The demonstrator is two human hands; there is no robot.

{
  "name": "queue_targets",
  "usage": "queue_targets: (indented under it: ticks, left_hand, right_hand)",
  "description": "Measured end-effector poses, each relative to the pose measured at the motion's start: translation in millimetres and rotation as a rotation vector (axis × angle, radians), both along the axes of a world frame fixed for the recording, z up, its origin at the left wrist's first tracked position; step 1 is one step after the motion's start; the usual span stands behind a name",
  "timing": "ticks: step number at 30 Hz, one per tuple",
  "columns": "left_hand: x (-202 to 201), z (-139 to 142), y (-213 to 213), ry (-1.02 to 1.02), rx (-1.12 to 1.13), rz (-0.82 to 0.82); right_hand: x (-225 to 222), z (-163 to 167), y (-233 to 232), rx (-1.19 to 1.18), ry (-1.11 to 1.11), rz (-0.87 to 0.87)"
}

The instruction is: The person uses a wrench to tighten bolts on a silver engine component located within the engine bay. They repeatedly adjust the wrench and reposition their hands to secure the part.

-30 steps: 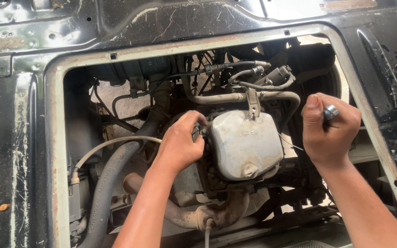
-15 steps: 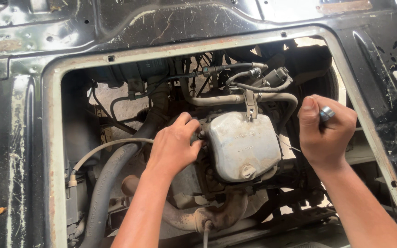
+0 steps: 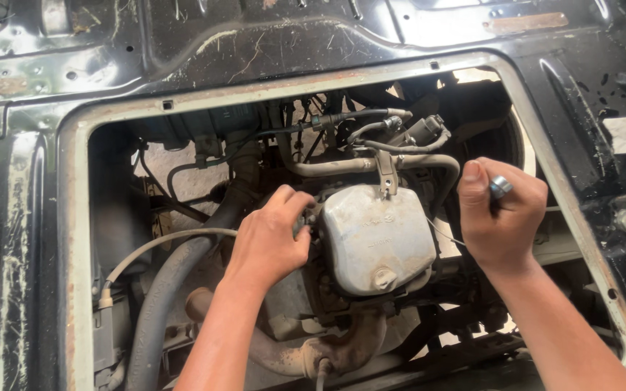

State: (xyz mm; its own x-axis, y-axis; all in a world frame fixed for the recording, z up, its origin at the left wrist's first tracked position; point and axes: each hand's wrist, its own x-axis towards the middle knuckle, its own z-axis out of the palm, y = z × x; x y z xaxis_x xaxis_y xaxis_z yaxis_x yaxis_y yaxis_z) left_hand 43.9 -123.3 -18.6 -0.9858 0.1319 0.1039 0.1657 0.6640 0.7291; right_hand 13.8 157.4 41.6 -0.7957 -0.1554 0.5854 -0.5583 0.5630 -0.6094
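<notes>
Black sheet metal, scratched and rust-flecked, forms the body panel [image 3: 269,51] around a large rectangular opening, its pale painted rim [image 3: 74,217] framing an engine bay. Inside, a thick dark hose [image 3: 175,289] curves down the left, a thinner pale hose [image 3: 168,242] crosses it, and a grey rusty pipe [image 3: 327,347] bends along the bottom. At the centre sits the dull grey metal cover [image 3: 378,235], roughly boxy, with a small round plug near its lower edge and a bracket above it where tan hoses [image 3: 371,165] pass.

The left hand [image 3: 266,242] is curled against the cover's left side, fingertips tucked in at a fitting I cannot make out; whether it grips anything is not clear. The right hand [image 3: 501,217] is a closed fist around a dark handle with a shiny metal tool end [image 3: 500,187] poking out by the thumb, held to the right of the cover and apart from it.

To work well here, I judge the left fingers should steady the hidden fitting firmly while the tool is brought in square, clear of the thin cable beside the cover.

Compared with a second ago, both hands keep nearly the same positions; the left fingers have shifted only slightly along the cover's edge.
</notes>
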Motion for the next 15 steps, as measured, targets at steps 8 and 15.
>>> queue_targets:
  ticks: [8, 15]
  left_hand:
    - [-0.8, -7.5, -2.0, -0.005, -0.006, -0.005]
    - [-1.2, -8.5, 4.4, 0.013, -0.144, -0.032]
  right_hand:
    - [0.2, -0.1, -1.0, 0.015, -0.008, -0.006]
    - [-1.2, -0.8, -0.1, 0.017, 0.001, 0.003]
